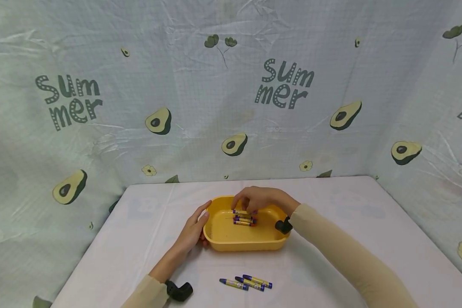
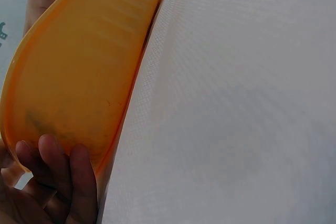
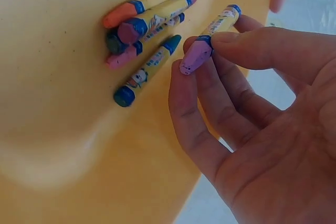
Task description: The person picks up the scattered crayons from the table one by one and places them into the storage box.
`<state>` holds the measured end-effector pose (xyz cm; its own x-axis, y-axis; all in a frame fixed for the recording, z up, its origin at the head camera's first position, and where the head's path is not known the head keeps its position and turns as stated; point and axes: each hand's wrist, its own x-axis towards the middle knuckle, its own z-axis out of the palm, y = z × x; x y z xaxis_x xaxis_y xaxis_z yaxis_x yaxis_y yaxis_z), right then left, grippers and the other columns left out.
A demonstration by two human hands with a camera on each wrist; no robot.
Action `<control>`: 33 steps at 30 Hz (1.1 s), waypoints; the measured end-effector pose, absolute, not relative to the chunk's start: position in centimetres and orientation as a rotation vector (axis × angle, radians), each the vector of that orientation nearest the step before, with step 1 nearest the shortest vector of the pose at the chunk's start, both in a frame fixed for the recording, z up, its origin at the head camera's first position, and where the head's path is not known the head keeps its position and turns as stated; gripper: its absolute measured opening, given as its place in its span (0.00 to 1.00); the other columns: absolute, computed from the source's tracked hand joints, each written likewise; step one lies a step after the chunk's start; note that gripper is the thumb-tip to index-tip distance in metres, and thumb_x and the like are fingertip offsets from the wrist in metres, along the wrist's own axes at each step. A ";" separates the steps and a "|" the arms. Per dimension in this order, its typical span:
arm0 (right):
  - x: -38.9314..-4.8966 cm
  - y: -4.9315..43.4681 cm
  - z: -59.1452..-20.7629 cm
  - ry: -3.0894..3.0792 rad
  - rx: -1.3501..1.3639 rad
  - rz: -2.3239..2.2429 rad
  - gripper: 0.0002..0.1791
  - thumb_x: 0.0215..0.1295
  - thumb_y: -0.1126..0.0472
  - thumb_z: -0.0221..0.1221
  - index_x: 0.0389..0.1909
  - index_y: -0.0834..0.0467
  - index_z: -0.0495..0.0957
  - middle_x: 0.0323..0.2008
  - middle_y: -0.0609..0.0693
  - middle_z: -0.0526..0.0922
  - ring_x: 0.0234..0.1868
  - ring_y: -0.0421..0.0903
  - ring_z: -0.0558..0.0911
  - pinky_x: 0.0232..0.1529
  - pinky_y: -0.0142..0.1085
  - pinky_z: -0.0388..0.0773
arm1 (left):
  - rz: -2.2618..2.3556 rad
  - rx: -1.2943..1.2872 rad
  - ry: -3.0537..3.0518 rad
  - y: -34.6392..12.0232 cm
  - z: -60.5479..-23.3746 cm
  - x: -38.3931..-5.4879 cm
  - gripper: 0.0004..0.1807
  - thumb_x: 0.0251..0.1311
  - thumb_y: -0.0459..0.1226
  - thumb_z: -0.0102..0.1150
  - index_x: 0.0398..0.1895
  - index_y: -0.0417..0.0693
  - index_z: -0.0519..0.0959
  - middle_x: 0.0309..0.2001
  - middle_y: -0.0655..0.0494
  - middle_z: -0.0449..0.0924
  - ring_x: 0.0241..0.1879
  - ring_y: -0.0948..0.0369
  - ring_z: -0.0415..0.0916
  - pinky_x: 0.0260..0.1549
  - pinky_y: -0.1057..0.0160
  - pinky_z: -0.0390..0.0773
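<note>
A yellow plastic tray (image 1: 246, 247) sits on the table. My left hand (image 1: 192, 229) holds its left end, the thumb by the rim and several fingers (image 2: 55, 166) against the outer wall. Over the tray's inside, my right hand (image 1: 257, 197) pinches a lilac-tipped crayon (image 3: 219, 27) between thumb and fingers. Beside it on the tray floor lies a green-tipped crayon (image 3: 147, 72). Close by is a small pile including an orange-tipped crayon (image 3: 147, 2), a mauve-ended crayon (image 3: 157, 17) and a pink-tipped crayon (image 3: 123, 57), partly covered.
In front of the tray, a blue-green-tipped crayon (image 1: 234, 284) and two dark-tipped crayons (image 1: 250, 283) lie on the white table (image 1: 323, 273). Behind the table hangs a pale cloth (image 1: 200, 94) printed with avocados. Black wrist mounts (image 1: 179, 291) stick out from both wrists.
</note>
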<state>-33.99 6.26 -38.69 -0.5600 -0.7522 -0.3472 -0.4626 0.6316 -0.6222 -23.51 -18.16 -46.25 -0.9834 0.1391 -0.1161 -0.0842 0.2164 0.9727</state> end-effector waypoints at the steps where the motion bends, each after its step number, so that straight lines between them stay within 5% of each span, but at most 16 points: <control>1: -33.9 6.2 -38.8 2.253 -0.943 -0.624 0.28 0.56 0.78 0.54 0.54 0.51 0.79 0.38 0.57 0.79 0.30 0.54 0.78 0.39 0.48 0.82 | 1.861 0.051 2.304 -18.2 -46.2 -23.5 0.22 0.74 0.52 0.39 0.69 0.77 0.59 0.16 0.53 0.66 0.13 0.58 0.68 0.20 0.62 0.77; 9: -33.5 6.1 -39.5 2.318 -0.950 -0.494 0.26 0.57 0.76 0.56 0.52 0.47 0.79 0.41 0.54 0.80 0.32 0.43 0.77 0.35 0.33 0.79 | 1.862 0.049 2.314 -18.3 -46.2 -23.5 0.23 0.73 0.53 0.40 0.70 0.74 0.60 0.15 0.52 0.67 0.13 0.58 0.68 0.19 0.61 0.77; 20: -33.6 5.7 -39.4 2.351 -0.926 -0.444 0.25 0.57 0.75 0.57 0.51 0.46 0.80 0.41 0.53 0.81 0.33 0.43 0.76 0.35 0.32 0.77 | 1.863 0.027 2.303 -18.2 -46.2 -23.6 0.21 0.73 0.53 0.40 0.67 0.81 0.60 0.16 0.52 0.67 0.13 0.58 0.69 0.20 0.61 0.78; 33: -33.1 5.6 -38.9 2.379 -0.911 -0.391 0.22 0.59 0.72 0.57 0.51 0.48 0.80 0.40 0.52 0.82 0.32 0.43 0.78 0.35 0.32 0.79 | 1.874 0.059 2.272 -18.1 -45.4 -23.2 0.23 0.74 0.50 0.39 0.71 0.74 0.58 0.17 0.50 0.66 0.14 0.57 0.69 0.21 0.59 0.79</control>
<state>-33.13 5.61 -38.91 -0.6145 -0.6830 -0.3947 -0.5206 0.7271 -0.4475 -23.21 -18.12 -45.40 -0.9800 0.1547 -0.1247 -0.0931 0.1973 0.9759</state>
